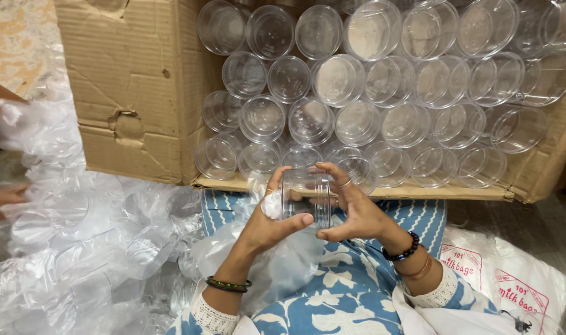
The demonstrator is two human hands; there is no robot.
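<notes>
Both our hands close around one clear plastic jar [306, 197], held just in front of the cardboard box [140, 93]: the left hand [271, 224] grips its near side with a scrap of white wrap [271, 205] pinched against it, the right hand [351, 211] cups the far side. We judge the smooth wall could slip, and the jar would drop toward the loose plastic sheeting [78, 248] left of the box. Stacked jars [369, 87] inside the box lie on their sides and might roll out if knocked. Clear walls blur together, so we cannot tell whether a lid is on; the box's top is cut off.
</notes>
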